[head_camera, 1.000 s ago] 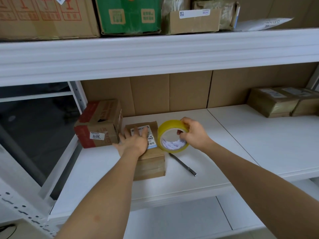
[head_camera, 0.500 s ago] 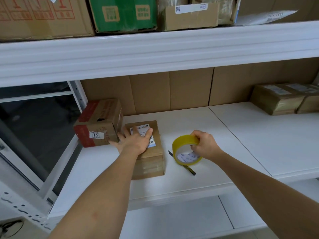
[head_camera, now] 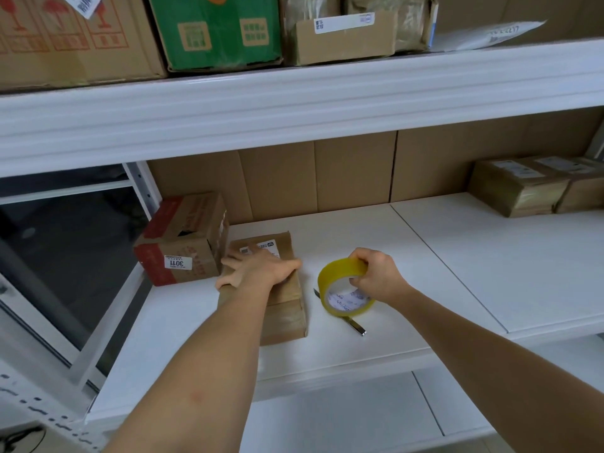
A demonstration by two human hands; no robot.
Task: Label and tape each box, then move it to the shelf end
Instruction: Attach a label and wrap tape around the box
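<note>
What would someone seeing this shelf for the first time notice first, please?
The yellow tape roll stands out, gripped upright by the right hand at mid-shelf, above a utility knife. Just left of it, the left hand rests flat on a small labelled brown box, beside a red-and-brown carton at the shelf's left end.

Counts: middle shelf (head_camera: 359,230) has 4 boxes: 1 red-banded (head_camera: 183,240), 1 labelled (head_camera: 284,302), 2 taped at far right (head_camera: 519,188) (head_camera: 585,184). 1 yellow tape roll (head_camera: 343,286). 1 pen (head_camera: 354,325). 2 hands (head_camera: 261,268) (head_camera: 376,273). Top shelf: at least 4 boxes (head_camera: 65,37) (head_camera: 219,27) (head_camera: 343,37) (head_camera: 392,18), 1 white mailer (head_camera: 487,34).
</note>
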